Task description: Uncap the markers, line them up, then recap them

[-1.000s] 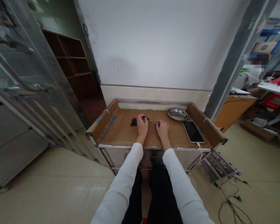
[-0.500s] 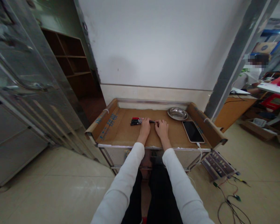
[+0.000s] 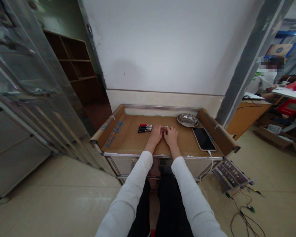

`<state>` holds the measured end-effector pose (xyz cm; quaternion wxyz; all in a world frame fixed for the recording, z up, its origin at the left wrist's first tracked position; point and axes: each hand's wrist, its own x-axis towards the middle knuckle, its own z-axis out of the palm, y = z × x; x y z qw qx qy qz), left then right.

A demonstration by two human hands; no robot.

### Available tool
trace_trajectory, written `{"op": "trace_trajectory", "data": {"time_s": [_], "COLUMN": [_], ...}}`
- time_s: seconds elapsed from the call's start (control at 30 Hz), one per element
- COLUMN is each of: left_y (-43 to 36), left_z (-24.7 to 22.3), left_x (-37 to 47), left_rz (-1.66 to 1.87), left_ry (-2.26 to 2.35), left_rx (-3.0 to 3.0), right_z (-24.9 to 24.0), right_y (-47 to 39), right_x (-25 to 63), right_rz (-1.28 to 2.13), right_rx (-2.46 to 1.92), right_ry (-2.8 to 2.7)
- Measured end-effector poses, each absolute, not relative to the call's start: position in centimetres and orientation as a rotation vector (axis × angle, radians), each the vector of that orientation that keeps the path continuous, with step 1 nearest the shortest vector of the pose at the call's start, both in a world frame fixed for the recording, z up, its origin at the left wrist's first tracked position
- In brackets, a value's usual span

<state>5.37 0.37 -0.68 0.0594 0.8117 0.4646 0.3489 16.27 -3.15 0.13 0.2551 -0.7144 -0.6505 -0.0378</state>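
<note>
Working on small things calls for slow, soft fingers. The left hand (image 3: 157, 133) and the right hand (image 3: 171, 135) are close together over the cardboard (image 3: 130, 141), with bent fingers and their tips touching or almost touching. The hands hide what is under them, so one cannot tell if either is pinching anything. A small shiny bit (image 3: 165, 126) shows just past the fingertips. The red pen (image 3: 145, 125) and the black pens (image 3: 144, 130) lie side by side, right next to the left hand. It would likely go best with one hand holding firm while the other does the turning or pushing, and with the left hand taking care not to bump the pens.
</note>
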Motion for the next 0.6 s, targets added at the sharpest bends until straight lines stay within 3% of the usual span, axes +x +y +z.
{"op": "trace_trajectory", "data": {"time_s": [0.6], "left_y": [0.4], "left_z": [-0.3], "left_x": [5.7], "left_rz": [1.010], "left_ry": [1.768], "left_rx": [2.480], "right_z": [-1.4], "right_y": [-1.4], "right_x": [16.9], "right_rz": [0.099], "right_rx": [-1.638], "right_ry": [-1.589]}}
